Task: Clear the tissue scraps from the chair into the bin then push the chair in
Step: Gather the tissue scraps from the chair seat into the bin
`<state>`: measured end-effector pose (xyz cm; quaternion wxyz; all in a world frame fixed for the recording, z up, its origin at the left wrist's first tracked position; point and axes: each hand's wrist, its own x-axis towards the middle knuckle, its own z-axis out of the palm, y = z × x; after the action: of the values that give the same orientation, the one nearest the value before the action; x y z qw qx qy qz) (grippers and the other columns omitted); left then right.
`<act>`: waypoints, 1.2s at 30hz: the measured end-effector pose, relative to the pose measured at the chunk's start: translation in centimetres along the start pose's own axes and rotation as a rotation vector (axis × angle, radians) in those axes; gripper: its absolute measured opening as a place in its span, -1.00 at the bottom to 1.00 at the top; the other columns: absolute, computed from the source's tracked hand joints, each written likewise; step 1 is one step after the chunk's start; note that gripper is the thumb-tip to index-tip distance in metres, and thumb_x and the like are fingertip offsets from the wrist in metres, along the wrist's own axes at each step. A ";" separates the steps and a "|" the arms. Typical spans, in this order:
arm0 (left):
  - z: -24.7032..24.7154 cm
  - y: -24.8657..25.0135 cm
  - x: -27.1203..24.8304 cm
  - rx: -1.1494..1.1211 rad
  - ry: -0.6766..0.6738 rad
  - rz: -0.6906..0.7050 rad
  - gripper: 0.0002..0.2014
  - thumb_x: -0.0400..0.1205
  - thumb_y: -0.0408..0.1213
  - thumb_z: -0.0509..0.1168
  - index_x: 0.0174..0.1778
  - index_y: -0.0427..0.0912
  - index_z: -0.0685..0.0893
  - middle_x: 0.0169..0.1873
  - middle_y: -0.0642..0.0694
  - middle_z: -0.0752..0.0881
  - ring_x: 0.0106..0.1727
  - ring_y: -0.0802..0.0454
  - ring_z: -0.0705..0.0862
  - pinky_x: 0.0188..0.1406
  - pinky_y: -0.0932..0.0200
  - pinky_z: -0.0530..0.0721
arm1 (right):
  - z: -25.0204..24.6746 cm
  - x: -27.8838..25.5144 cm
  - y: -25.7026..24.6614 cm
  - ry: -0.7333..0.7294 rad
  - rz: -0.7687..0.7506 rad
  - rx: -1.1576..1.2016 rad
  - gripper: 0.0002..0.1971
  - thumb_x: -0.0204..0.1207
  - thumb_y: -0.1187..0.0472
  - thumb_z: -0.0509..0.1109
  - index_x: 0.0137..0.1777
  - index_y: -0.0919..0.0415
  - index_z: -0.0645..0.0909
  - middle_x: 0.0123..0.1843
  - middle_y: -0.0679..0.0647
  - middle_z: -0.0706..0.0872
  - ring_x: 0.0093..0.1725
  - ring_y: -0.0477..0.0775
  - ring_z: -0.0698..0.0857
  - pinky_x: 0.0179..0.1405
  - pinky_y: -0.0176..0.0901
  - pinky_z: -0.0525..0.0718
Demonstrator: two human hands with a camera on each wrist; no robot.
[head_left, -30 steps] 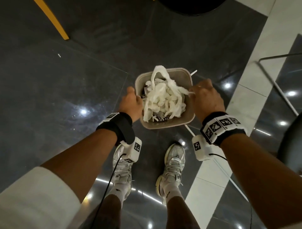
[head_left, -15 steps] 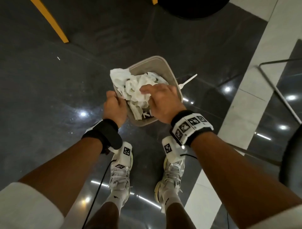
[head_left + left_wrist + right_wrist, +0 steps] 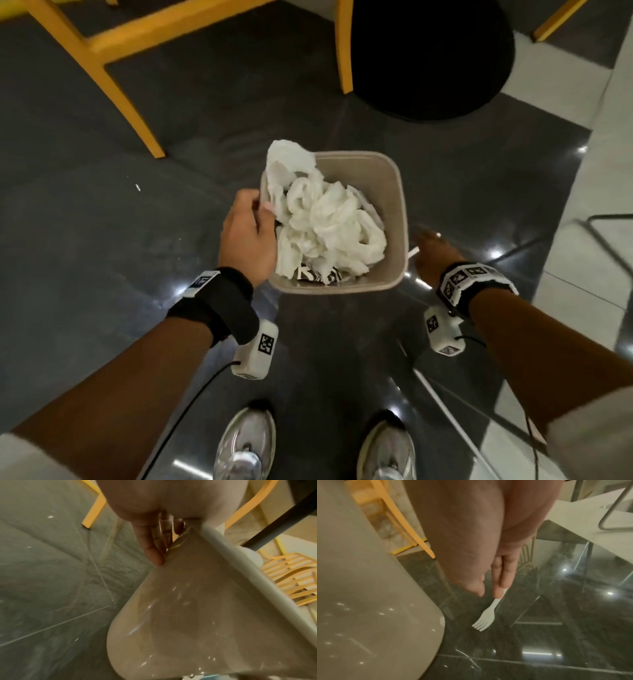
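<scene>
A beige bin (image 3: 400, 205) stands on the dark floor, heaped with white tissue scraps (image 3: 325, 222); one scrap sticks up over its far left corner. My left hand (image 3: 253, 219) pinches the bin's left rim, thumb inside; in the left wrist view its fingers (image 3: 152, 547) lie straight down the outer wall (image 3: 197, 615). My right hand (image 3: 431, 246) is low, to the right of the bin, holding nothing. Its straight fingers (image 3: 498, 582) reach down at the handle of a white plastic fork (image 3: 485, 618) lying on the floor. The bin wall (image 3: 359, 588) is just left of that hand.
Yellow chair legs (image 3: 137, 116) stand on the floor beyond the bin to the left. A round black table base (image 3: 431, 58) sits behind it. A thin metal chair frame (image 3: 609, 240) is at the right over pale tiles. My shoes (image 3: 246, 445) are close below the bin.
My right hand left the tissue in the bin and dropped to the bin's right side, down by the fork. The left hand kept hold of the rim.
</scene>
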<state>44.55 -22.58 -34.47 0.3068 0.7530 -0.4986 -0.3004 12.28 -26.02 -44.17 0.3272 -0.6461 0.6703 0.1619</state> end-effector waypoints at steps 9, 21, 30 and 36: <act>0.2 0.2 2.9 -0.056 -0.120 0.127 -0.80 0.79 -0.12 0.10 0.17 -0.09 0.56 -0.05 0.02 0.77 -0.03 0.18 0.72 -0.07 0.20 0.68 | 5.2 5.5 2.4 0.032 0.092 -0.071 -0.62 0.63 0.13 0.38 0.42 0.14 0.59 0.41 0.27 0.64 0.35 0.38 0.65 0.36 0.24 0.64; -1.0 3.9 -4.7 0.038 -0.413 -0.170 -0.71 0.83 -0.15 -0.01 0.38 -0.14 0.47 0.14 -0.12 0.73 0.14 -0.16 0.70 0.13 0.00 0.62 | -18.4 -11.3 -8.2 0.565 -0.236 0.574 -0.63 0.59 0.07 0.27 0.38 0.04 0.41 0.03 0.02 0.74 -0.04 0.14 0.78 -0.02 0.15 0.76; 0.0 2.3 -12.6 0.070 -0.572 -0.142 -0.73 0.83 -0.14 -0.01 0.37 -0.06 0.47 0.05 -0.20 0.76 0.04 -0.19 0.72 0.11 -0.08 0.67 | -0.3 -12.8 -13.2 -0.035 -0.056 0.112 -0.62 0.32 -0.18 0.08 -0.23 -0.06 0.69 -0.32 -0.12 0.79 -0.18 0.13 0.80 0.04 0.02 0.72; 0.0 4.0 -13.4 0.122 -0.650 -0.153 -0.66 0.83 -0.14 -0.01 0.50 -0.07 0.45 0.24 -0.20 0.73 0.23 -0.20 0.69 0.22 -0.03 0.62 | 0.0 -16.9 -12.3 -0.046 -0.092 0.066 -0.69 0.58 -0.05 0.18 0.18 -0.11 0.70 0.17 -0.04 0.79 0.20 0.11 0.75 0.36 0.08 0.64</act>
<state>37.94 -11.29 -29.50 0.0628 0.6700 -0.5294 -0.5166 23.39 -14.54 -30.71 0.3707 -0.6614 0.6369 0.1395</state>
